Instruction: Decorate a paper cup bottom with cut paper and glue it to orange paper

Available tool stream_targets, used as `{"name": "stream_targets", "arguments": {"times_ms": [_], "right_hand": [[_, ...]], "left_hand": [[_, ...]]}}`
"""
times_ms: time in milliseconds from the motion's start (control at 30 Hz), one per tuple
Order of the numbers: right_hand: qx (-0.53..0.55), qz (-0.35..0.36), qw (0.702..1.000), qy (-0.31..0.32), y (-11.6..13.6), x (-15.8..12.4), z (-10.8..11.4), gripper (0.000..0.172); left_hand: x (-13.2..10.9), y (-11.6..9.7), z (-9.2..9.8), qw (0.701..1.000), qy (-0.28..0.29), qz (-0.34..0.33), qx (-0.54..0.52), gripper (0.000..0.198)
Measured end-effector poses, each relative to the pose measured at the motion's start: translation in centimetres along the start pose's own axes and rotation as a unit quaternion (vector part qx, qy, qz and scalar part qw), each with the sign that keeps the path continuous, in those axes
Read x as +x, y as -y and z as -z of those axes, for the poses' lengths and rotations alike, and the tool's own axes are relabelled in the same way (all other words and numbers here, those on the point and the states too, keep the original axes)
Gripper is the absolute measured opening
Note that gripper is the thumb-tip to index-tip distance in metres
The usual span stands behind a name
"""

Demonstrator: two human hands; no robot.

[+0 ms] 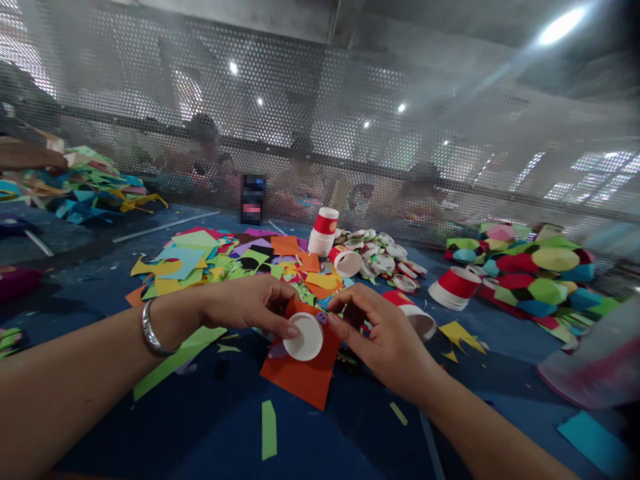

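Note:
My left hand [257, 305], with a silver bangle on its wrist, grips a round white disc [304, 337], like a paper cup's base, the thumb on its rim. Behind the disc lies an orange sheet of paper [315, 387], pinched along with it. At the sheet's upper right edge, the curled fingers of my right hand [373, 327] close on the paper. Small purple pieces show beside the disc; their kind is unclear. Just beyond my right hand, a red and white paper cup [423, 323] lies on its side.
Coloured paper scraps [185, 257] are heaped ahead. Stacked paper cups [324, 233] stand near a pile of cut cup rings [383, 253]. Another cup [455, 288] and colourful paper pieces [540, 267] lie right. A perforated metal screen [300, 100] rises behind; another person's hand [30, 157] is far left.

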State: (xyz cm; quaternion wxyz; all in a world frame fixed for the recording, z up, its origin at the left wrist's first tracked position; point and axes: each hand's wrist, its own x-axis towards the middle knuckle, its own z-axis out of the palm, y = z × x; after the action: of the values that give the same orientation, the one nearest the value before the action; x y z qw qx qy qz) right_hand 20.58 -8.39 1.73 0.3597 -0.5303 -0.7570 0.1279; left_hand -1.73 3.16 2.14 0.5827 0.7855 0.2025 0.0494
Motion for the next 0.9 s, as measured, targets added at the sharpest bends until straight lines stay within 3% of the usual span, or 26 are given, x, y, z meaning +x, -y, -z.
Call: {"name": "stream_targets", "arguments": {"times_ms": [333,633,900], "right_hand": [[-0.020,0.051,0.997,-0.056,0.00,-0.07,0.26,0.010],[-0.025,0.039,0.998,-0.053,-0.15,-0.09,0.22,0.006],[-0.004,0.021,0.999,-0.041,-0.14,0.01,0.12,0.004]], "left_hand": [[0.10,-0.33,-0.34,0.999,-0.029,-0.009,-0.039,0.021],[0.20,-0.13,-0.55,0.998,-0.046,-0.031,-0.037,0.023],[0.08,-0.15,-0.60,0.997,-0.050,-0.046,0.048,0.028]]}}
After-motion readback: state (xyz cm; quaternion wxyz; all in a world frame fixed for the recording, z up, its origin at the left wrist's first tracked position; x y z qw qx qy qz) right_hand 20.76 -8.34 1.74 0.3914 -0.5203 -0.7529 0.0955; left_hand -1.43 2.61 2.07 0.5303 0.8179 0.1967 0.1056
